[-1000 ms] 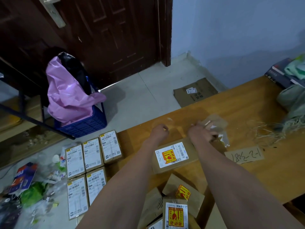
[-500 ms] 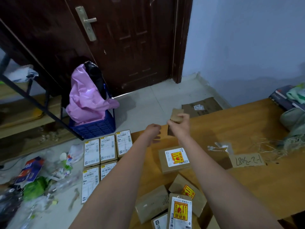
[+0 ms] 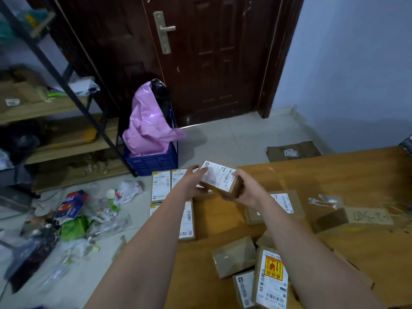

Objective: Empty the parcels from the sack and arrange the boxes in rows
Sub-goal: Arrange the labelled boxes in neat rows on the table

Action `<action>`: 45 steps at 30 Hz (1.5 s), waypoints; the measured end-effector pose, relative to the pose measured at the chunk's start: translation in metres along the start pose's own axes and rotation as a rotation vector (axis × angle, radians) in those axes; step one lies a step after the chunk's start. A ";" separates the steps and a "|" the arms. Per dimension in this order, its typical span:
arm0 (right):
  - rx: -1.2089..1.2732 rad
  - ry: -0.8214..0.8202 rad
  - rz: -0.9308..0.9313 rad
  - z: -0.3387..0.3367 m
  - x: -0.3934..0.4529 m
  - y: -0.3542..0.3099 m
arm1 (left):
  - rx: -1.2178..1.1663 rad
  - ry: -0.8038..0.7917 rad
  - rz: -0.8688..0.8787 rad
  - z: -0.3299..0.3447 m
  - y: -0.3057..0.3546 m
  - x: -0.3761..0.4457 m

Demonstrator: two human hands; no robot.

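1. Far left, the floor litter [image 3: 73, 221] lies near the rows. If I swing the parcel wide on the way down, I judge it could land among those wrappers instead of in line.

2. The rows of labelled boxes [image 3: 161, 185] sit on the floor at the table's left end, labels up, partly hidden by my left forearm. A careless drop could knock a neighbour askew, since they lie edge to edge.

3. My left hand [image 3: 191, 186] grips the held parcel at its near-left end, thumb lying on the label. My right hand [image 3: 245, 190] clamps the right end, fingers curled under, thumb on the label edge.

4. The held parcel [image 3: 219, 178] is in the air over the left edge of the wooden table [image 3: 334, 175], above the rows' far end. Its white label faces up and toward me. The long axis runs from upper left, away from me, to lower right, with the left end raised slightly. The rows' boxes run lengthwise away from me, so I think it needs turning before it goes down, or it will sit crooked.

5. Further right and nearer me, loose parcels [image 3: 270, 277] lie jumbled on the table; my right forearm passes over them and could drag one off the edge.
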State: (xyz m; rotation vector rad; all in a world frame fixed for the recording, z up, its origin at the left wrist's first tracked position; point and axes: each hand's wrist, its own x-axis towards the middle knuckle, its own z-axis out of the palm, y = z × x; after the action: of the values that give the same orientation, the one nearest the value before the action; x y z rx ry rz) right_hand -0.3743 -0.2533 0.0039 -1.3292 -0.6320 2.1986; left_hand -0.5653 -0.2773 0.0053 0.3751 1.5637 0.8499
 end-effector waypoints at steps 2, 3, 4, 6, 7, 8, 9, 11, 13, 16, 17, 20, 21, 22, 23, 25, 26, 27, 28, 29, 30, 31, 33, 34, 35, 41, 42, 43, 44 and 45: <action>-0.044 0.010 0.021 0.005 0.003 0.010 | 0.033 -0.052 -0.033 -0.014 -0.005 -0.005; -0.064 0.009 0.034 0.007 0.003 0.014 | 0.092 -0.069 -0.049 -0.021 -0.009 -0.006; -0.095 0.007 0.043 0.009 0.003 0.016 | 0.159 -0.078 -0.061 -0.029 -0.013 -0.007; -0.209 -0.021 0.048 0.011 0.002 0.016 | 0.277 -0.092 -0.044 -0.046 -0.020 -0.006; -0.282 -0.043 0.056 0.011 0.002 0.016 | 0.317 -0.105 -0.017 -0.054 -0.023 -0.004; -0.355 -0.069 0.072 0.013 0.001 0.015 | 0.354 -0.122 0.017 -0.060 -0.026 -0.003; -0.420 -0.085 0.092 0.015 0.001 0.013 | 0.401 -0.145 0.041 -0.065 -0.027 -0.003; -0.498 -0.074 0.105 0.020 0.003 0.012 | 0.517 -0.202 0.037 -0.072 -0.027 -0.006; -0.475 -0.027 0.036 0.028 0.008 0.014 | 0.576 -0.275 -0.023 -0.075 -0.027 -0.011; -0.269 0.122 -0.072 0.037 0.021 0.019 | 0.492 -0.301 -0.013 -0.079 -0.030 -0.015; -0.251 0.131 -0.061 0.038 0.023 0.023 | 0.460 -0.279 0.008 -0.080 -0.031 -0.014; -0.441 0.040 0.066 0.044 0.021 0.039 | 0.446 -0.226 0.037 -0.081 -0.036 -0.011; -0.469 0.042 0.079 0.044 0.022 0.045 | 0.473 -0.213 0.037 -0.082 -0.038 -0.009; -0.471 0.063 0.077 0.044 0.025 0.050 | 0.504 -0.200 0.038 -0.083 -0.040 -0.007; -0.477 0.082 0.068 0.044 0.028 0.053 | 0.524 -0.179 0.049 -0.084 -0.043 -0.005; -0.522 0.105 0.061 0.044 0.031 0.055 | 0.502 -0.044 0.112 -0.091 -0.051 -0.001; -0.558 0.116 0.074 0.041 0.031 0.055 | 0.476 0.078 0.149 -0.097 -0.056 0.002; -0.607 0.126 0.099 0.037 0.033 0.056 | 0.456 0.209 0.183 -0.104 -0.061 0.006; -0.659 0.130 0.132 0.033 0.034 0.057 | 0.454 0.316 0.194 -0.113 -0.068 0.010; -0.709 0.136 0.165 0.029 0.035 0.059 | 0.466 0.383 0.180 -0.122 -0.073 0.012; -0.752 0.142 0.197 0.026 0.037 0.061 | 0.487 0.423 0.142 -0.130 -0.080 0.015; -0.778 0.152 0.223 0.023 0.039 0.065 | 0.514 0.447 0.091 -0.137 -0.086 0.019; -0.793 0.167 0.267 0.022 0.043 0.071 | 0.571 0.473 -0.018 -0.149 -0.095 0.024; -0.803 0.170 0.286 0.023 0.045 0.075 | 0.582 0.470 -0.060 -0.153 -0.099 0.026; -0.816 0.176 0.310 0.025 0.046 0.077 | 0.583 0.454 -0.085 -0.157 -0.101 0.028; -0.893 0.242 0.384 0.013 0.072 0.099 | 0.471 0.279 -0.173 -0.166 -0.112 0.043; -0.892 0.258 0.388 0.016 0.071 0.098 | 0.474 0.276 -0.179 -0.165 -0.111 0.043; -0.890 0.278 0.387 0.019 0.069 0.096 | 0.480 0.274 -0.183 -0.165 -0.111 0.045; -0.882 0.297 0.381 0.021 0.067 0.095 | 0.488 0.268 -0.197 -0.165 -0.110 0.046; -0.872 0.314 0.381 0.021 0.067 0.094 | 0.497 0.263 -0.211 -0.165 -0.110 0.049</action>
State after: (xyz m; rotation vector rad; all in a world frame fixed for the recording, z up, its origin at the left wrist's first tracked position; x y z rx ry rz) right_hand -0.4365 -0.2873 -0.0897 -2.3295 -1.3913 1.9540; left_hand -0.7066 -0.3680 -0.1105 0.4545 2.0215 0.3470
